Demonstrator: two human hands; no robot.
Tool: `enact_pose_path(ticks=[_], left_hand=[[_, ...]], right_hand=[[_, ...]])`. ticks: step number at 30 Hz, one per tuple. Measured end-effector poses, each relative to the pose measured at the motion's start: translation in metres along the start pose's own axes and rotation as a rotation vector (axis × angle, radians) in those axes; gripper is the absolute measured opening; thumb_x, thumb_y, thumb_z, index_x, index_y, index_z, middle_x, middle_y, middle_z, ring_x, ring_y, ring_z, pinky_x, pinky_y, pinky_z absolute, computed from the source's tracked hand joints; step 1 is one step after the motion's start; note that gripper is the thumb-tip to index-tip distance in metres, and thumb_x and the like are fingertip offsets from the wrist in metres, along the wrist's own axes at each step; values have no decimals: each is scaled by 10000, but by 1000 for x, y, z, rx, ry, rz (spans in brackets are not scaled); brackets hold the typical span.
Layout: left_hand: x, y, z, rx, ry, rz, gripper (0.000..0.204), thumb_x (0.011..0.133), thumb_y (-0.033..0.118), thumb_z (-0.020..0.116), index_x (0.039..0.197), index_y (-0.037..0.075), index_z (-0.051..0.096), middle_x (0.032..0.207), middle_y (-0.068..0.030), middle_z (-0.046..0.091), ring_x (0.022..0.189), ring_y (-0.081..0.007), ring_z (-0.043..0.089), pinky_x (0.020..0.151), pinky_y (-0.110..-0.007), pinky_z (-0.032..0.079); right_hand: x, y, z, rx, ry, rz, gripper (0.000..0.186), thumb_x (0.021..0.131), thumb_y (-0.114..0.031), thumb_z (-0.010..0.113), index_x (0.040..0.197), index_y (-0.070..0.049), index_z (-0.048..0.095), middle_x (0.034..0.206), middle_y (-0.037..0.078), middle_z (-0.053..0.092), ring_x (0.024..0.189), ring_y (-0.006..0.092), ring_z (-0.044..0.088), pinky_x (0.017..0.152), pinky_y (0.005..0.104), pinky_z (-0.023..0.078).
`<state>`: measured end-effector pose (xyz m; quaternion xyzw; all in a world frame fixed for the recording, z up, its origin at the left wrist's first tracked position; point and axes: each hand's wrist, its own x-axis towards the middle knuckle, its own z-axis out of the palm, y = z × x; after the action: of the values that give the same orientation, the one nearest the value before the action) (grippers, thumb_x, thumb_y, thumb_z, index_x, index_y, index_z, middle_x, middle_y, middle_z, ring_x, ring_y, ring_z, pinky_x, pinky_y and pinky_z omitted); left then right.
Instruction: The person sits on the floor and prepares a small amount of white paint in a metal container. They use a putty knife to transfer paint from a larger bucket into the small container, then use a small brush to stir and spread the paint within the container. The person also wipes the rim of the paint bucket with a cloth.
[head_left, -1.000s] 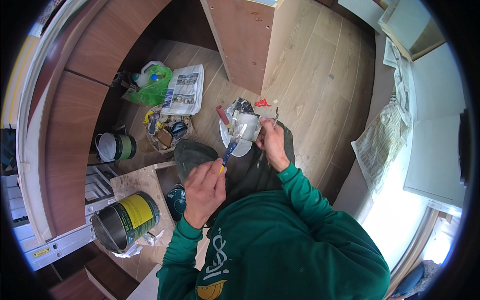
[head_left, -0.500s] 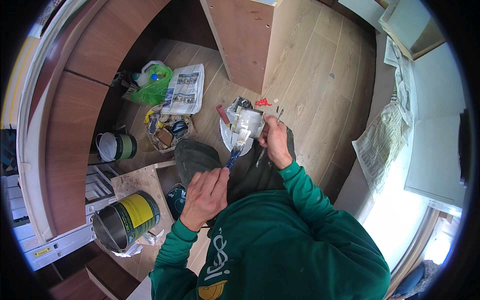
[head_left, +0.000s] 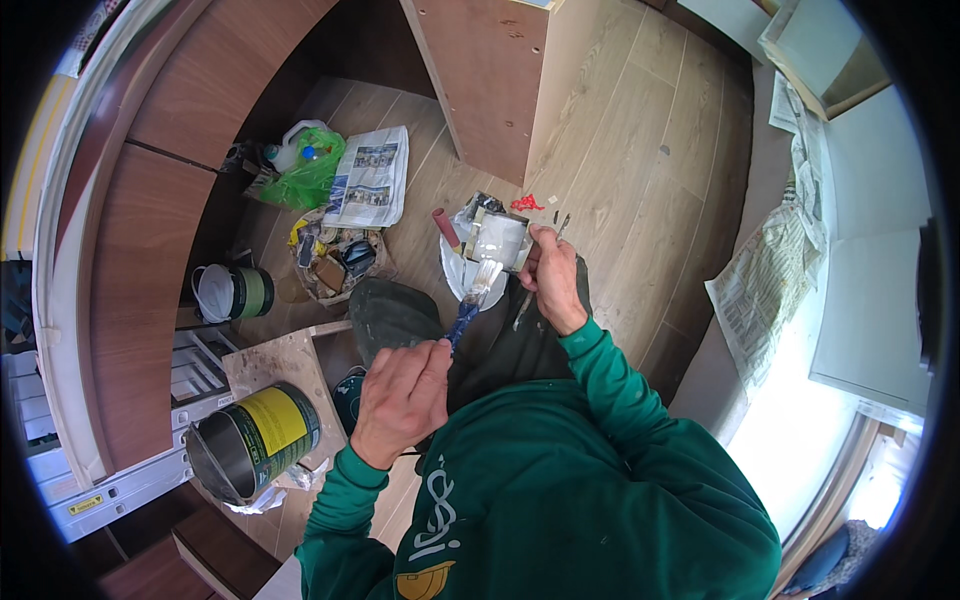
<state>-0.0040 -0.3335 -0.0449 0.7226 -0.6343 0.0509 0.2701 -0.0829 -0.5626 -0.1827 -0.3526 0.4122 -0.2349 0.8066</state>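
Observation:
My left hand point(head_left: 402, 398) is closed around the end of a paintbrush point(head_left: 463, 322) with a blue handle and white-coated bristles. The bristles reach the lower edge of a small squarish piece point(head_left: 500, 238) with wet white paint on its face and darker edges. My right hand point(head_left: 556, 282) pinches that piece at its right side. A thin stick-like tool point(head_left: 565, 224) passes behind the right hand; whether the fingers hold it I cannot tell. Below the piece lies a white-smeared sheet or tray point(head_left: 458, 275), with a reddish roller or handle point(head_left: 445, 225) beside it.
On my left, a large open can with a yellow label point(head_left: 272, 420) stands on a low wooden stool point(head_left: 265, 365). Beyond are a smaller can point(head_left: 240, 293), a cluttered tool container point(head_left: 345, 265), newspaper point(head_left: 370, 180) and a green bag point(head_left: 305, 180). A brown panel point(head_left: 480, 90) rises ahead.
The painted piece has tilted, showing more of its white face. My left hand and the brush have drawn slightly back and to the left.

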Motion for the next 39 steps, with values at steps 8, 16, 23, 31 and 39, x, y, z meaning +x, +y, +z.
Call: enact_pose_path(ticks=[8,16,23,31,39], left_hand=[[6,-3,15,-168,228,-340,259,825,-33,770,1079,-38,725,901,-157,715,752,-287,693,689,-352,554],[-7,-3,38,-320,247,-584,225,860,-28,749,1084,-40,731,838,-121,694,627,-159,649,585,-269,503],[-12,0,25,-336,223,-657,217,868,-1,774,1078,-42,736,859,-139,715,672,-186,687,613,-283,533],[-3,-3,20,-702,398,-820,198,910,-34,730,1106,-54,739,857,-103,719,583,-104,614,514,-228,458],[0,-10,42,-951,441,-1089,183,940,41,698,1092,-57,730,795,-146,730,521,-157,634,478,-250,448]], right_hand=[[-1,3,4,4,-3,-21,307,1027,-310,555,852,-59,531,625,3,451,433,122,467,383,275,286],[-2,1,4,26,14,-38,296,1028,-304,548,878,-48,545,611,3,454,431,122,465,383,276,284],[-4,-3,6,5,32,-22,274,1024,-304,519,844,-98,525,599,-17,449,457,111,419,420,271,261],[-5,0,7,-39,36,-90,266,1027,-308,520,842,-118,517,617,-33,430,462,102,425,421,267,276],[-6,6,5,39,44,-140,260,1038,-276,532,1045,-22,585,643,-4,458,449,108,468,422,265,347]])
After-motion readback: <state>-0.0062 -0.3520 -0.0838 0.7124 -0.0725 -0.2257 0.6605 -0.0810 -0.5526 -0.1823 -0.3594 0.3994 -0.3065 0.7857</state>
